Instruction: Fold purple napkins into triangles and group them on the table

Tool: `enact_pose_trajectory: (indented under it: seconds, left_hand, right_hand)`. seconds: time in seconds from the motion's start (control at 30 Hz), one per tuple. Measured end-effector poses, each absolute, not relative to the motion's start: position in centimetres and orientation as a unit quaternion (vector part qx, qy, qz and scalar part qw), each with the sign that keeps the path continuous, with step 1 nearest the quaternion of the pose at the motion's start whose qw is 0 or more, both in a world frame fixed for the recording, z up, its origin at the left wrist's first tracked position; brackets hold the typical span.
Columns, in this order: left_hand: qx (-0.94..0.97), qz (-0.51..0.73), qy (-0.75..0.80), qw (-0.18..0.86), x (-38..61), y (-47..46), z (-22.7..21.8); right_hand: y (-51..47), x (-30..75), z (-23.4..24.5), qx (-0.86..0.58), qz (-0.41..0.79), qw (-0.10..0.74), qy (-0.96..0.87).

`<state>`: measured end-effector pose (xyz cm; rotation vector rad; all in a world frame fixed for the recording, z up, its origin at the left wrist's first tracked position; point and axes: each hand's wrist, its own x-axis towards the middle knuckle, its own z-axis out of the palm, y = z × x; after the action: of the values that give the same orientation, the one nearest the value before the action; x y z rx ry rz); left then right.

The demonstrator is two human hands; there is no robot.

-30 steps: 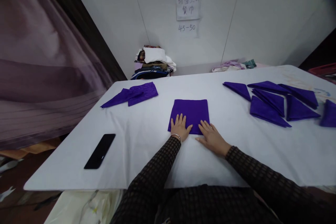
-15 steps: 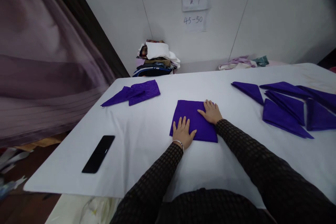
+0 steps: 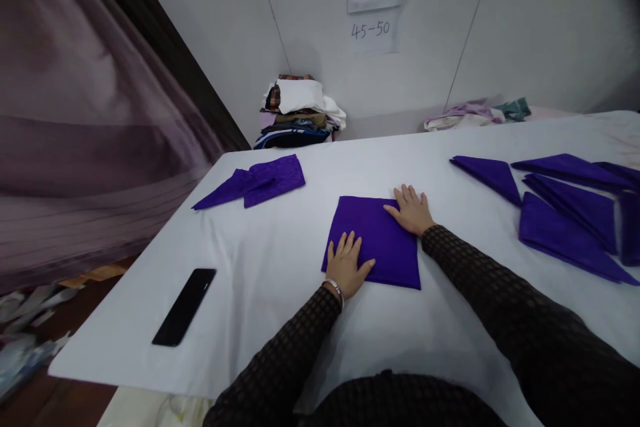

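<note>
A purple napkin point(image 3: 373, 235), folded into a square, lies flat on the white-covered table in front of me. My left hand point(image 3: 346, 267) rests on its near left part, fingers spread, a silver bracelet at the wrist. Over the far right corner of the napkin lies my right hand point(image 3: 411, 209), also with its fingers apart, partly beyond the napkin's edge. The palms cover those two areas of the cloth. Neither hand grips anything.
Several purple napkins folded into triangles point(image 3: 570, 237) lie at the right. Two more purple cloths point(image 3: 275, 180) sit far left. A black phone point(image 3: 185, 307) is near the left edge of the table point(image 3: 260, 333). Folded clothes point(image 3: 300, 110) are stacked by the wall.
My right hand has slid slightly outward to the right at the napkin's far right corner. My left hand stays on the near left part. The view has shifted a little.
</note>
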<state>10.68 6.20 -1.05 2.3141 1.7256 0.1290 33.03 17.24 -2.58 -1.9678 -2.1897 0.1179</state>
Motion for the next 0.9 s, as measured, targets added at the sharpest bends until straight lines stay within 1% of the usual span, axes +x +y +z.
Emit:
enact_pose_trajectory:
  seconds: [0.07, 0.17, 0.27, 0.4, 0.7, 0.9]
  left_hand:
    - [0.782, 0.07, 0.6, 0.155, 9.9, 7.7, 0.1]
    - [0.756, 0.124, 0.624, 0.153, 8.9, 11.5, 1.4]
    - [0.723, 0.11, 0.664, 0.157, 8.7, 15.8, 1.6]
    - [0.691, 0.095, 0.7, 0.157, 9.7, 19.5, 0.6]
    - [0.647, 0.107, 0.739, 0.156, 11.1, 20.9, -0.4]
    - [0.644, 0.126, 0.743, 0.13, 10.9, 20.4, -1.0]
  right_hand:
    - [15.7, 32.3, -1.9, -0.632, 0.014, 0.119, -0.766]
    - [12.9, 30.9, -1.6, -0.574, 0.0, 0.143, -0.807]
    - [10.9, 29.9, -2.5, -0.561, 0.015, 0.14, -0.816]
    - [10.3, 29.7, -4.1, -0.57, 0.027, 0.125, -0.811]
    - [10.5, 29.8, -4.1, -0.57, 0.029, 0.11, -0.814]
    - [10.3, 29.9, -4.0, -0.573, 0.012, 0.108, -0.812]
